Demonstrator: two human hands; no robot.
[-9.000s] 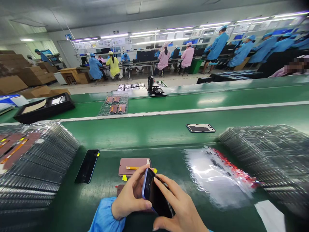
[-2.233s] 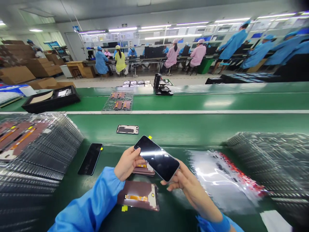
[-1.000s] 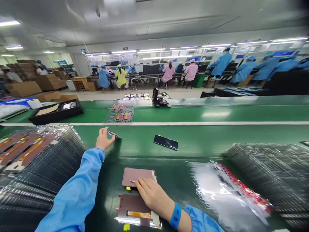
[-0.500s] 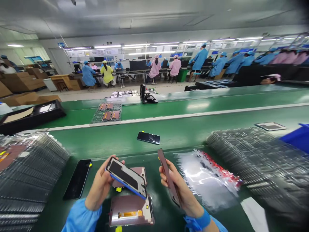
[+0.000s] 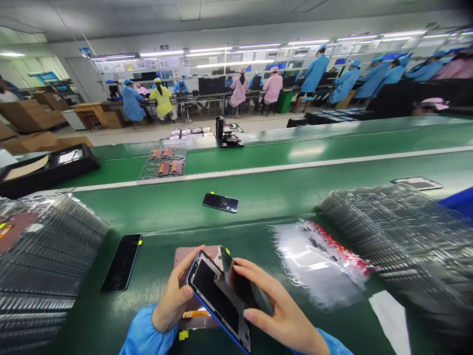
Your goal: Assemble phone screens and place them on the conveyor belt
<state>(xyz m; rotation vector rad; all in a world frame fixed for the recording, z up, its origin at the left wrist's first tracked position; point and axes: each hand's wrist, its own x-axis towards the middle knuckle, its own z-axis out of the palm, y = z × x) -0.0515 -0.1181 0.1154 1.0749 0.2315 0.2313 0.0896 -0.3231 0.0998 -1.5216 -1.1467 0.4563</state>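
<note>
A blue-edged phone frame [image 5: 218,296] with a black and grey inner face is gripped by my left hand [image 5: 175,291] at its upper left side. My right hand [image 5: 273,305] pinches a dark, glossy screen panel [image 5: 244,288] with a yellow tab, tilted close against the frame's right side. Its thumb rests near the frame's lower right; whether the two parts touch is unclear. Beneath them lie brownish panels [image 5: 185,254], partly hidden, one with an orange strip. Left of my hands lies a black screen [image 5: 121,263] with a yellow tab. Farther forward is a smaller-looking black screen [image 5: 220,202].
Stacked clear trays stand at the left [image 5: 40,276] and right [image 5: 402,236]. Clear films with red tabs [image 5: 318,266] and a white sheet [image 5: 390,320] lie on the right. Beyond the white rail sit a tray of brown panels [image 5: 164,161] and a black device [image 5: 227,135]. People work farther back.
My right hand has moved left, bringing the panel to the frame and turning it. My left hand has shifted right with the frame, now more upright. The view has tilted down slightly.
</note>
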